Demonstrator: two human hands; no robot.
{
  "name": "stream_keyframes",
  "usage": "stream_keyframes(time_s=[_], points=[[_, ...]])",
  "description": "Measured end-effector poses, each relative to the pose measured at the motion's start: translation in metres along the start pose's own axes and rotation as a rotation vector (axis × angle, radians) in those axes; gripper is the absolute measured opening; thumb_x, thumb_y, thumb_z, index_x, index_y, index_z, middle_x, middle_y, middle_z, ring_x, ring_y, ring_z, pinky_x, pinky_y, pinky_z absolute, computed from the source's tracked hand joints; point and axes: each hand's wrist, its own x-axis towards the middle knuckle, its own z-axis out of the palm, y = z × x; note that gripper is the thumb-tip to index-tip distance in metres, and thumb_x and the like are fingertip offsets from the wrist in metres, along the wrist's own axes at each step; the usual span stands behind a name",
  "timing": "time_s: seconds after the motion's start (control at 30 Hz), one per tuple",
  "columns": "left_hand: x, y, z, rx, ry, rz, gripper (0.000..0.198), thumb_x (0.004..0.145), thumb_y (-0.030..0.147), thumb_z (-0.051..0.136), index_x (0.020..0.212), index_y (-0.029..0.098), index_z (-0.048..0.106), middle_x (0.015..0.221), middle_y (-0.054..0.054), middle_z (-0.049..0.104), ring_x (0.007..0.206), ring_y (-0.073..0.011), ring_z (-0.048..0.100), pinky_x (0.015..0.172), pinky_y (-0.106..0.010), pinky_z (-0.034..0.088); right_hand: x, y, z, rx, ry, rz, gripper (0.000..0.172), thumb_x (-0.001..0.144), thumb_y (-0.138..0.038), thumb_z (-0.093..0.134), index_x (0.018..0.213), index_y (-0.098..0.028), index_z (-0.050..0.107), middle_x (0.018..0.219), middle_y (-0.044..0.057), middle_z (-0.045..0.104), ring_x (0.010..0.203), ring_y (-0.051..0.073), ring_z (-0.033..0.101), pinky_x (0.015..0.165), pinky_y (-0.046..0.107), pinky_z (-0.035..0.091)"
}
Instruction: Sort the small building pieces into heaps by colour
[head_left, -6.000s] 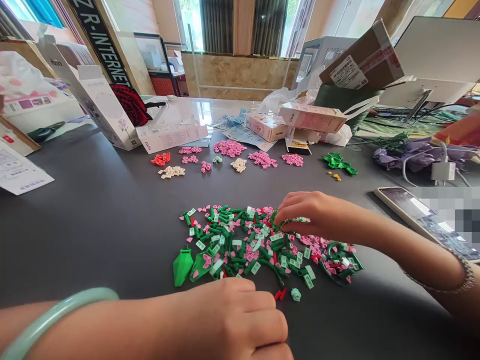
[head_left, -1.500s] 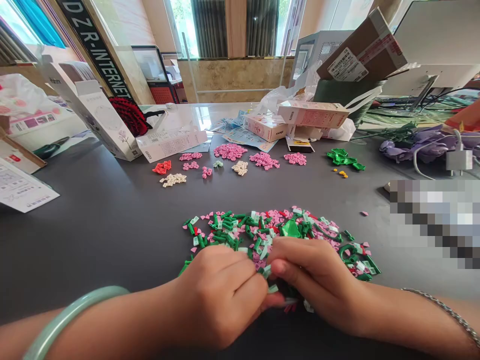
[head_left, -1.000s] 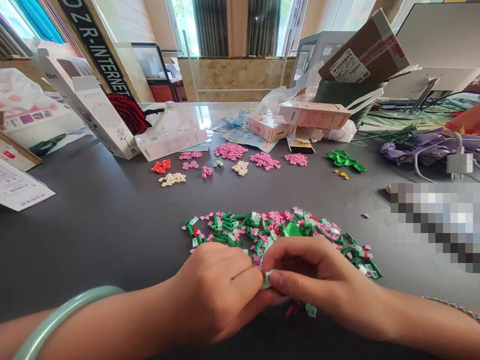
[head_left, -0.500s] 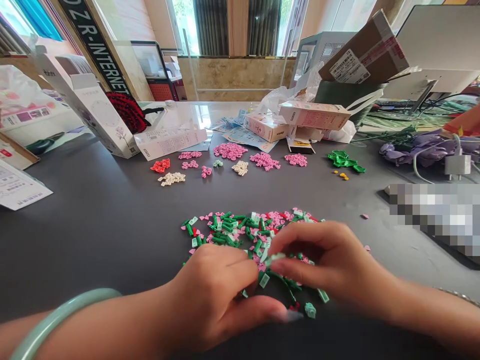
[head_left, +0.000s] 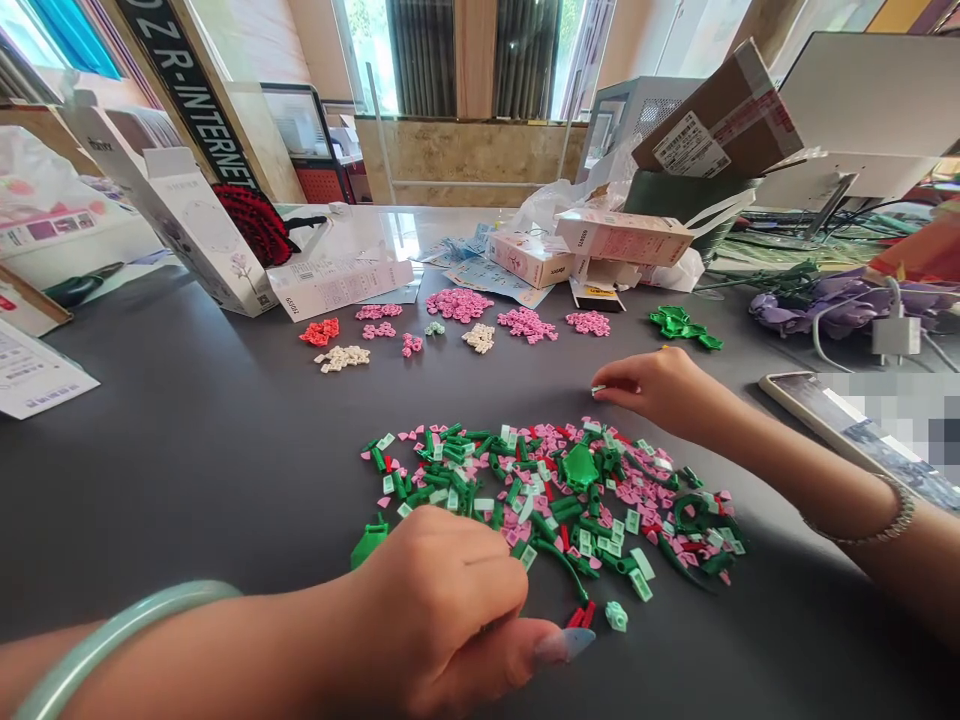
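Note:
A mixed pile of small plastic building pieces (head_left: 517, 490) in green, pink, mint and red is spread over the dark table (head_left: 225, 440). My right hand (head_left: 664, 390) is just beyond the pile's far edge, its thumb and fingertips pinching a small pale mint building piece (head_left: 598, 391). At the pile's near left, my left hand (head_left: 457, 610) is curled, with the thumb stretched out; what its hidden fingers hold, if anything, I cannot make out. Close to that thumb lie red pieces (head_left: 581, 615) and a mint knobbly piece (head_left: 616, 616). A green leaf-like piece (head_left: 369, 543) peeks out behind the left hand.
Farther back, sorted heaps form a row: orange-red pieces (head_left: 320, 332), cream pieces (head_left: 342, 359), pink pieces (head_left: 459, 304) and green pieces (head_left: 682, 326). Small boxes (head_left: 626, 236) and a white carton (head_left: 187, 230) stand behind. A phone (head_left: 847, 420) lies at right.
My right hand has moved from above the pile, beside the left hand, away to the far right side, carrying the mint piece. My left hand has barely moved.

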Motion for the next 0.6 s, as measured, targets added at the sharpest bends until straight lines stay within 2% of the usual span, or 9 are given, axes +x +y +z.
stream_keyframes(time_s=[0.1,0.2,0.27,0.37,0.47,0.6], points=[[-0.001,0.000,-0.002,0.027,-0.007,0.031,0.056,0.102,0.033,0.017,0.058,0.018,0.046,0.049,0.003,0.042,0.044,-0.0101,0.036,0.044,-0.026,0.029,0.002,0.004,0.001,-0.186,-0.055,-0.014,0.021,0.088,-0.021,0.053,0.092,-0.017,0.073,0.081,0.005,0.071,0.072,0.024,0.065,0.064,0.035,0.049],[-0.002,-0.001,-0.004,0.054,-0.051,0.024,0.053,0.102,0.032,0.020,0.058,0.019,0.047,0.049,0.002,0.043,0.045,-0.0111,0.038,0.046,-0.027,0.030,0.001,0.007,-0.001,-0.259,-0.040,-0.032,0.022,0.090,-0.024,0.053,0.098,-0.017,0.072,0.088,0.008,0.071,0.079,0.027,0.065,0.067,0.038,0.050],[-0.003,-0.001,-0.004,0.052,-0.060,0.029,0.052,0.102,0.032,0.021,0.058,0.019,0.046,0.049,0.002,0.044,0.045,-0.0115,0.038,0.046,-0.027,0.030,0.001,0.002,-0.003,-0.200,0.002,-0.094,0.022,0.091,-0.024,0.054,0.100,-0.016,0.072,0.094,0.009,0.070,0.085,0.027,0.064,0.072,0.039,0.051],[-0.004,-0.002,-0.004,0.040,-0.068,0.042,0.051,0.101,0.032,0.023,0.058,0.019,0.046,0.050,0.002,0.044,0.045,-0.0121,0.040,0.045,-0.028,0.029,0.006,-0.021,-0.006,0.042,0.026,-0.272,0.021,0.093,-0.021,0.052,0.101,-0.016,0.071,0.096,0.008,0.069,0.087,0.022,0.064,0.076,0.036,0.050],[-0.005,-0.002,-0.003,0.045,-0.060,0.064,0.050,0.101,0.031,0.025,0.058,0.019,0.046,0.050,0.002,0.044,0.045,-0.0126,0.040,0.044,-0.029,0.029,0.016,-0.050,-0.006,0.238,-0.035,-0.464,0.021,0.096,-0.017,0.051,0.104,-0.016,0.070,0.099,0.006,0.068,0.090,0.019,0.061,0.079,0.034,0.049],[-0.005,-0.002,-0.002,0.066,-0.047,0.086,0.052,0.101,0.031,0.022,0.057,0.019,0.046,0.049,0.002,0.043,0.045,-0.0126,0.038,0.044,-0.029,0.028,0.033,-0.075,0.000,0.217,-0.128,-0.620,0.021,0.094,-0.006,0.053,0.101,-0.016,0.070,0.099,0.004,0.068,0.089,0.019,0.057,0.075,0.033,0.047]])
